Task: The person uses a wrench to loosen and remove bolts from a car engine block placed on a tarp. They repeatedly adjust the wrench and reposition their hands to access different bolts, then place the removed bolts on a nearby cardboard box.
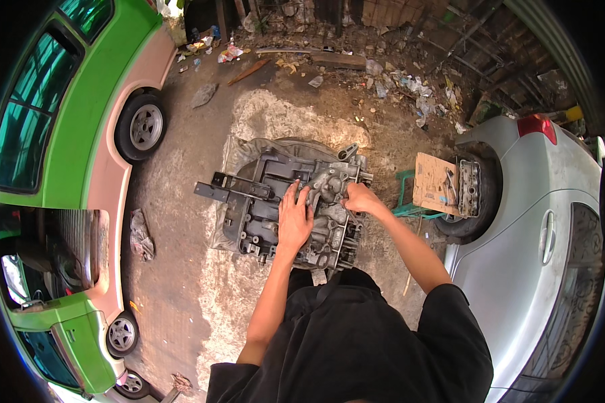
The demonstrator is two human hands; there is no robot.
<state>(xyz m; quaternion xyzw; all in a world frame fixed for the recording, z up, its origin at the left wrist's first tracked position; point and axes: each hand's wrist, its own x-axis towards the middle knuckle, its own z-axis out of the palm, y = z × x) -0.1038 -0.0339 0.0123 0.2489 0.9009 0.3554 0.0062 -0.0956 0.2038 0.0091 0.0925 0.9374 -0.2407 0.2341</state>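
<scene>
A grey metal engine block [265, 225] lies in front of me on a tyre-like round support [249, 149]. My left hand [294, 216] rests flat on its middle, fingers stretched forward and slightly apart. At the block's right side my right hand [360, 199] is closed, with the fingers curled in by the edge. Whatever those fingers grip is too small and dark to make out. A dark metal bracket [232, 189] sticks out from the block toward the left. Near the far right corner a metal arm with a round eye [347, 152] juts out.
A green and pink van [91, 127] stands along the left, a silver car [517, 269] along the right. Beside the car, a green stool [405, 195] bears a cardboard sheet [434, 180] and a metal engine part [469, 188]. Litter [417, 91] and a stone [204, 95] lie farther off.
</scene>
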